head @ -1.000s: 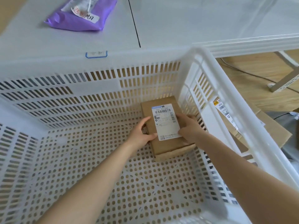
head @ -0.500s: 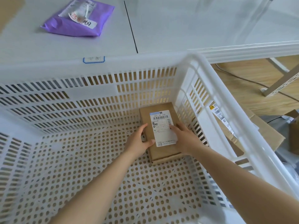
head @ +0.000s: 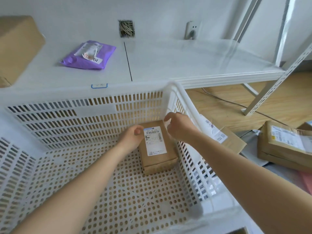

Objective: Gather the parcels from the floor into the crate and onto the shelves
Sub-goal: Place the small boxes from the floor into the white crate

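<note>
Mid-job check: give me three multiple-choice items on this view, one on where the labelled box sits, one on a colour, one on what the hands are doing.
1. The labelled cardboard box sits:
A. in the white crate's far right corner
B. on the shelf
C. on the floor outside

2. The mailer bag on the shelf is:
A. grey
B. purple
C. red

3. The right hand is:
A. gripping the crate rim
B. carrying a second box
C. holding nothing, above the box

Answers:
1 A: the box lies on the perforated crate floor against the right wall.
2 B: its plastic is plainly purple.
3 C: its fingers are loosely curled and clear of the box, while the left hand is at the box's left edge.
</note>
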The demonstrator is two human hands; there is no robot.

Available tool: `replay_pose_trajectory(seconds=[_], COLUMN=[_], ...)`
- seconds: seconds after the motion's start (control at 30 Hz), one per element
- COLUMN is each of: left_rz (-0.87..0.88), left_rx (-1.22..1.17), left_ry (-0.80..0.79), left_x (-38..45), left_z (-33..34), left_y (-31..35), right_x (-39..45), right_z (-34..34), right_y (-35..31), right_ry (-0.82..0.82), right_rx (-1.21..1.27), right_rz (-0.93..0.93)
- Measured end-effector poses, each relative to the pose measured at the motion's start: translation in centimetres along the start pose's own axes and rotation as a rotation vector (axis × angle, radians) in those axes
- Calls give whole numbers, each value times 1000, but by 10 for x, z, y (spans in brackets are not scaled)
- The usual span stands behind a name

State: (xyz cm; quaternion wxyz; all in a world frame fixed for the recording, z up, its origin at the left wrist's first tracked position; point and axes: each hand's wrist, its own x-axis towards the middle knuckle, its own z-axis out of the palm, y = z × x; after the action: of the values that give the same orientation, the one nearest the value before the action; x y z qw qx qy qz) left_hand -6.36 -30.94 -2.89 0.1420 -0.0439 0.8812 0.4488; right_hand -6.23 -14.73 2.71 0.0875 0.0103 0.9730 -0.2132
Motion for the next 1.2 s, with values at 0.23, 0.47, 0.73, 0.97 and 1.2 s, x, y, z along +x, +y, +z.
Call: replay_pose_trajectory(seconds=[0.23,0.47,0.73,0.97,1.2], left_rz=[130,144,194,-45,-243], left_rx=[-4,-12,-66,-299,-355], left_ry=[112,179,281,396,380], left_x=[-25,-43,-53,-46,-20], left_z=[-5,21,74,139,189], left_y=[54,102,169,212,195], right_x=[-21,-39,-52,-44,-15], right_z=[-69,-98,-129,-136,-119], right_y=[26,101,166,209,240], right_ry=[261,269,207,104,51], right_rx=[78,110,88,72,143], right_rz=[-25,26,7,-19,-43])
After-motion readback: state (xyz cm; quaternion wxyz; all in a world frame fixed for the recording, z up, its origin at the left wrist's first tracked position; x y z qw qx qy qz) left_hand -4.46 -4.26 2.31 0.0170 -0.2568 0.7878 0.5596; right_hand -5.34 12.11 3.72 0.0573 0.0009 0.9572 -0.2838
